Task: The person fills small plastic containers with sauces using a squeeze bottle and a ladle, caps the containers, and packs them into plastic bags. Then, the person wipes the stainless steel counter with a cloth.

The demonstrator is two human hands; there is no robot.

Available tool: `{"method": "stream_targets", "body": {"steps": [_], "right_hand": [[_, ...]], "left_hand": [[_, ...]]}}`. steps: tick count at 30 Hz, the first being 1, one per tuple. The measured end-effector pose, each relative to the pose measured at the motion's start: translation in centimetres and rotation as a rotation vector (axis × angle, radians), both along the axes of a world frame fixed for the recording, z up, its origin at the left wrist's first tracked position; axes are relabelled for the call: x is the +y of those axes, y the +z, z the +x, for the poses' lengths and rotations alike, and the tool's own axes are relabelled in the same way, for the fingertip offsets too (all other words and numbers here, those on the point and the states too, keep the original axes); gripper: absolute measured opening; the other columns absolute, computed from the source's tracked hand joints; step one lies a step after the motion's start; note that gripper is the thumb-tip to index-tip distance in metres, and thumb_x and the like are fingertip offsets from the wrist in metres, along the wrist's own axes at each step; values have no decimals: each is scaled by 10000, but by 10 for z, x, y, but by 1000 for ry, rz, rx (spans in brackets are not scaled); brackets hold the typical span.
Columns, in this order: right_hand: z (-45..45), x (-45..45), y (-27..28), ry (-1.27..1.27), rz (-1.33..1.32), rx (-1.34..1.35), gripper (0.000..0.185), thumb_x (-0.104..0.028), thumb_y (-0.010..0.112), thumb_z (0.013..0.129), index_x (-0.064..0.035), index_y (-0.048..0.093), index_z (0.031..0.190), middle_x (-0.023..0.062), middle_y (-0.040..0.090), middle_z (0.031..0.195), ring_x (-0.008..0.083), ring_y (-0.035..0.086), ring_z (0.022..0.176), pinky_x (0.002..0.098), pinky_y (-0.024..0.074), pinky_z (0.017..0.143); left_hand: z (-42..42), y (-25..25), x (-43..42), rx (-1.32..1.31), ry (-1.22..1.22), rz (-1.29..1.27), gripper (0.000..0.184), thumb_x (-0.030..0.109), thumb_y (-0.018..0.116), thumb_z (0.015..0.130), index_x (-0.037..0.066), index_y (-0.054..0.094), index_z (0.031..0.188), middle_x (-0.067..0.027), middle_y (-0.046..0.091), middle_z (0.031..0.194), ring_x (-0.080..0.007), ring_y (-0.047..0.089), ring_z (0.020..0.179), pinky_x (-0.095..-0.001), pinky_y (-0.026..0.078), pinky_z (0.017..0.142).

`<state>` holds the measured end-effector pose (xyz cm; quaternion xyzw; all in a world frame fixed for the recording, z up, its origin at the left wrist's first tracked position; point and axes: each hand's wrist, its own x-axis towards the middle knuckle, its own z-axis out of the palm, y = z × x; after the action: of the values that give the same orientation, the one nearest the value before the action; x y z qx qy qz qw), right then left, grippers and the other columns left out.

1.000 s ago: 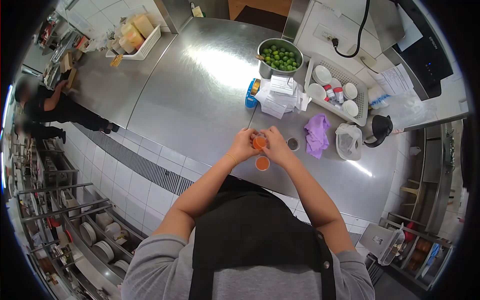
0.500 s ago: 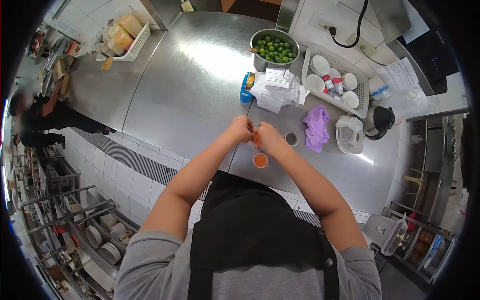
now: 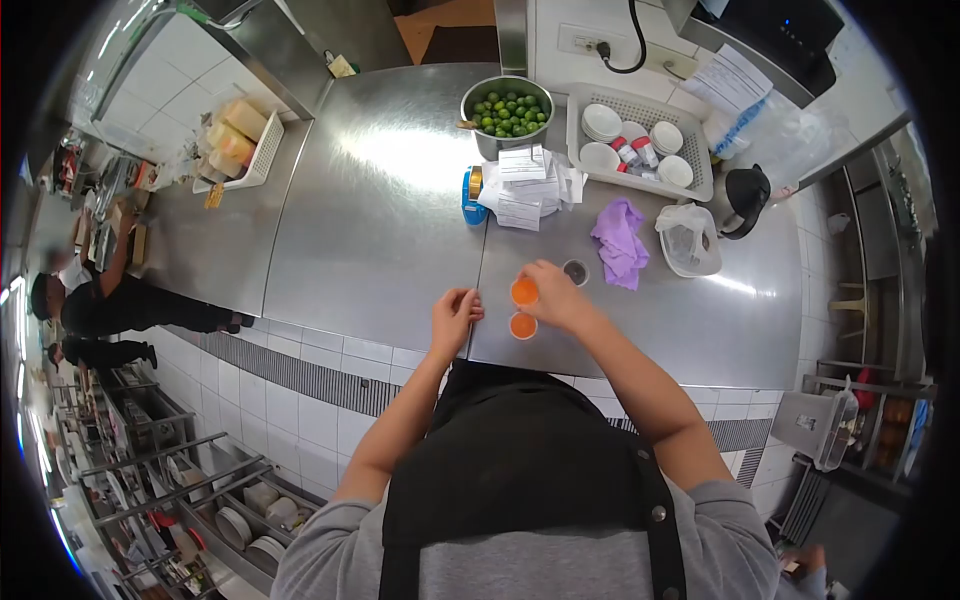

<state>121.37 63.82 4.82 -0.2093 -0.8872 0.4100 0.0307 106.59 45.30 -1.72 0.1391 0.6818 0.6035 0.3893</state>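
Touching right hand (image 3: pixel 553 293): orange cup (image 3: pixel 524 291), fingers curled on rim; left hand (image 3: pixel 457 318) empty, fingers loosely bent.

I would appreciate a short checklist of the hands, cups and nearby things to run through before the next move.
1. Right hand around the side of the far orange cup: ok.
2. Left hand free: ok, nothing seen in it.
3. Near orange cup upright on the table: ok.
4. Lids sealed on both orange cups: cannot tell, too small to see.
5. Wide gap between the right hand and the dark cup: not ok, the cup is right beside the hand.
6. Purple cloth apart from all three cups: ok.
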Motion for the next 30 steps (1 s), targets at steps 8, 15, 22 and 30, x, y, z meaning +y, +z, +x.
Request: {"method": "stream_targets", "body": {"steps": [8, 15, 22, 30], "right_hand": [[33, -76, -16, 77, 359, 13, 350, -16, 687, 770, -59, 598, 1105, 154, 548, 1140, 371, 548, 1087, 450, 508, 896], [33, -11, 29, -134, 446, 17, 308, -2, 635, 784, -72, 575, 1078, 145, 535, 1107, 360, 549, 1037, 463, 508, 880], [42, 28, -20, -140, 408, 1, 372, -15, 667, 759, -68, 541, 1105, 156, 513, 1112, 398, 548, 1015, 526, 487, 902], [73, 98, 47, -32, 339, 146, 755, -438, 846, 732, -97, 593, 1356, 211, 513, 1440, 396, 545, 1248, 484, 475, 1020]], "left_hand": [[7, -13, -14, 160, 61, 69, 99, 64, 626, 988, -26, 663, 1005, -64, 669, 827, -114, 654, 687, -284, 609, 603], [12, -15, -16, 332, 44, 56, 97, 72, 628, 991, -20, 657, 1004, -31, 643, 800, -89, 625, 663, -252, 576, 571], [16, -10, -14, 461, 24, 22, 101, 68, 626, 988, -32, 642, 981, -42, 624, 748, -85, 582, 590, -249, 525, 521], [16, -10, -14, 452, 28, 20, 74, 63, 630, 976, 1, 653, 943, -39, 637, 755, -92, 605, 614, -273, 562, 541]]}}
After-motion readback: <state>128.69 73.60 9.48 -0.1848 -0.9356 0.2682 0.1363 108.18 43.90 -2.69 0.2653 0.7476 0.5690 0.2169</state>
